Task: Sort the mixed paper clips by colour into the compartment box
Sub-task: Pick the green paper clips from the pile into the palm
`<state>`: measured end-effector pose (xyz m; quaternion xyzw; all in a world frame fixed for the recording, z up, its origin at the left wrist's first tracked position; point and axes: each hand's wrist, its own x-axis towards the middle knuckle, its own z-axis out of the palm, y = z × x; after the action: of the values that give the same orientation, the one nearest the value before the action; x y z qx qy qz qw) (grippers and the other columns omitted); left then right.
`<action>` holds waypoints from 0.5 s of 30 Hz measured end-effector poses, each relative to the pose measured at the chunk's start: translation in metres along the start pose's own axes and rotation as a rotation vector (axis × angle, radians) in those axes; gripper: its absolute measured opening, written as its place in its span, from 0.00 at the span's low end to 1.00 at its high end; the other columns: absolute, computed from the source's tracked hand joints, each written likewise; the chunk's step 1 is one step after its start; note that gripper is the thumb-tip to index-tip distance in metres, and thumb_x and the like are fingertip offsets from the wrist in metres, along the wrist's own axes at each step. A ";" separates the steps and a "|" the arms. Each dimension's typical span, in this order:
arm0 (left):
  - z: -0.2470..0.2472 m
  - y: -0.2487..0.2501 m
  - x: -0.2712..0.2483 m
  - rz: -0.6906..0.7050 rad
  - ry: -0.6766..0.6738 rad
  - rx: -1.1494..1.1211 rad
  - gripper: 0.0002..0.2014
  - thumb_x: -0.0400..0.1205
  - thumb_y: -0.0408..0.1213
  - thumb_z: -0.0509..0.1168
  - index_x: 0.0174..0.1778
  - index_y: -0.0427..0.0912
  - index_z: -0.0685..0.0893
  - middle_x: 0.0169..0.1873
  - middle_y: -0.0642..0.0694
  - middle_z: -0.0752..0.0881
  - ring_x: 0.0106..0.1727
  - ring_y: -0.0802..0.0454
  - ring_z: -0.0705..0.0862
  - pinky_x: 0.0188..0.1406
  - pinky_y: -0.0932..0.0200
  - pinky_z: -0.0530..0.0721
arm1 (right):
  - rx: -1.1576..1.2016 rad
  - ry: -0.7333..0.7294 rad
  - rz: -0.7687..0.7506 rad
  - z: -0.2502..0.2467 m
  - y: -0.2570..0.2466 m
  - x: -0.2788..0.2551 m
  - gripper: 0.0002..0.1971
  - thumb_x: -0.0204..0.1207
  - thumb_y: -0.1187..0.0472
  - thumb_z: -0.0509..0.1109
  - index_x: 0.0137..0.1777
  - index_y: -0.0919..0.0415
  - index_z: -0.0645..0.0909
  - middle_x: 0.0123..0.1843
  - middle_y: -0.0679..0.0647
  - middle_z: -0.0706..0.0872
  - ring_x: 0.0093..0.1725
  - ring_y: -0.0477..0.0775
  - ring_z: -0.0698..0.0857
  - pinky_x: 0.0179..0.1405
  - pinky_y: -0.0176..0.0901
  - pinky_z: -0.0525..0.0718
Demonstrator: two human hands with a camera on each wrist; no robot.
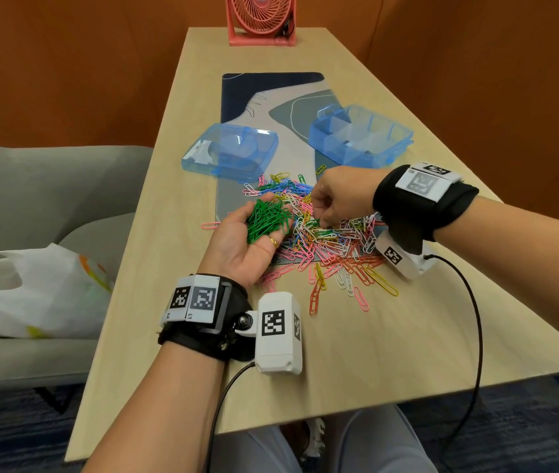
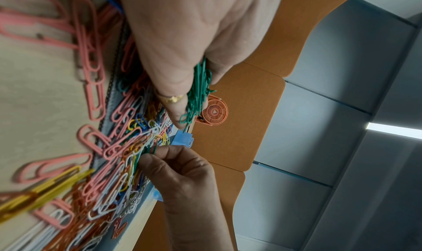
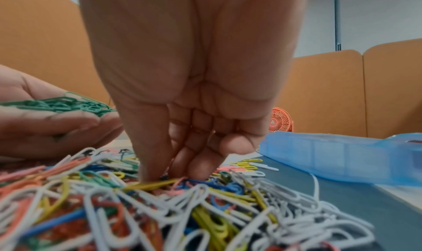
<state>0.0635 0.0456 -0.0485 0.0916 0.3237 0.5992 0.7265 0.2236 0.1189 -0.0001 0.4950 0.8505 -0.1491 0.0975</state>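
Tabletop (image 1: 356, 353): green-picking step. Left hand (image 1: 250, 240) cups green clips (image 1: 267, 221); right hand (image 1: 339, 199) pinches into mixed pile (image 1: 332, 247), grip contents unclear. Next, I judge: empty greens into box (image 1: 361, 136).

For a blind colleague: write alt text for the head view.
A left hand cups green paper clips while the right hand picks in a mixed pile. An open blue compartment box sits behind.
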 end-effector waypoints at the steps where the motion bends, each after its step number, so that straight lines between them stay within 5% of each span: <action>1: 0.000 0.000 0.000 0.000 0.000 -0.002 0.15 0.88 0.34 0.49 0.45 0.31 0.79 0.45 0.34 0.81 0.45 0.41 0.82 0.56 0.47 0.79 | -0.005 0.011 0.000 0.000 0.000 -0.001 0.14 0.71 0.62 0.76 0.29 0.50 0.76 0.30 0.45 0.79 0.32 0.44 0.76 0.30 0.34 0.71; 8: 0.000 0.000 0.001 0.002 0.005 -0.020 0.15 0.88 0.34 0.49 0.45 0.31 0.79 0.43 0.34 0.81 0.44 0.40 0.82 0.53 0.47 0.80 | 0.012 0.041 0.000 -0.001 -0.002 -0.002 0.05 0.69 0.60 0.79 0.44 0.53 0.86 0.37 0.46 0.84 0.39 0.46 0.81 0.35 0.35 0.75; 15: -0.001 0.000 0.002 -0.003 -0.001 -0.006 0.15 0.88 0.34 0.50 0.45 0.32 0.79 0.45 0.34 0.81 0.44 0.41 0.82 0.53 0.48 0.80 | -0.035 0.014 -0.009 0.002 -0.003 -0.004 0.10 0.70 0.64 0.72 0.31 0.53 0.78 0.29 0.45 0.79 0.30 0.45 0.76 0.29 0.34 0.74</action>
<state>0.0625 0.0473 -0.0500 0.0891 0.3217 0.5990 0.7278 0.2234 0.1132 -0.0005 0.4902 0.8559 -0.1310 0.0995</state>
